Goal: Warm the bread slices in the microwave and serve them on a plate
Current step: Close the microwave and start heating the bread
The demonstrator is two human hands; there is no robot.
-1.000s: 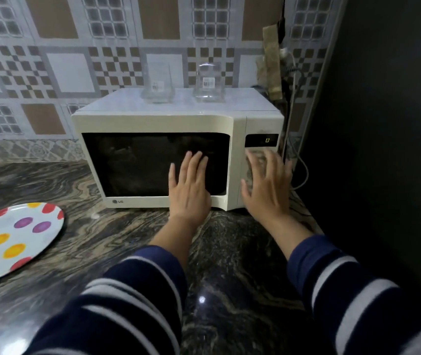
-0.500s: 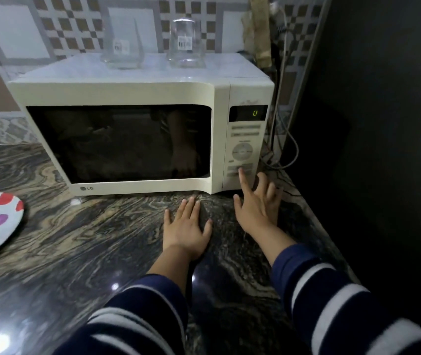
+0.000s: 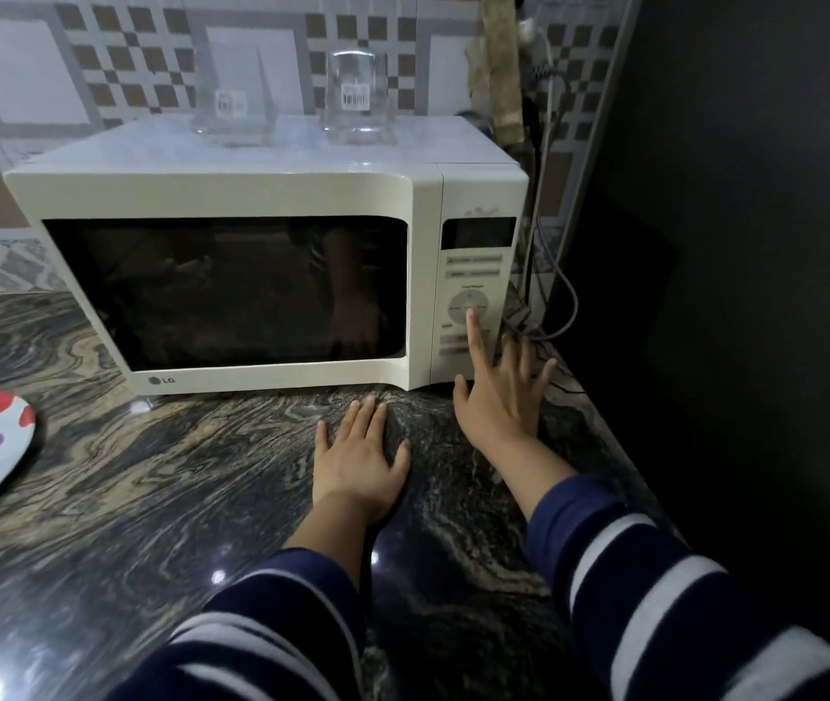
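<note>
Right hand (image 3: 496,402) fingers spread wide, index pressing round dial pad (image 3: 468,307) on LG-branded microwave (image 3: 271,194); left hand (image 3: 357,462) lying flat, empty, on surface (image 3: 150,473)

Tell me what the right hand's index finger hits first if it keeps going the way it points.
The right hand points its index finger at the microwave control panel; the tip sits on or just short of the round dial pad. Contact is hard to judge.
</note>
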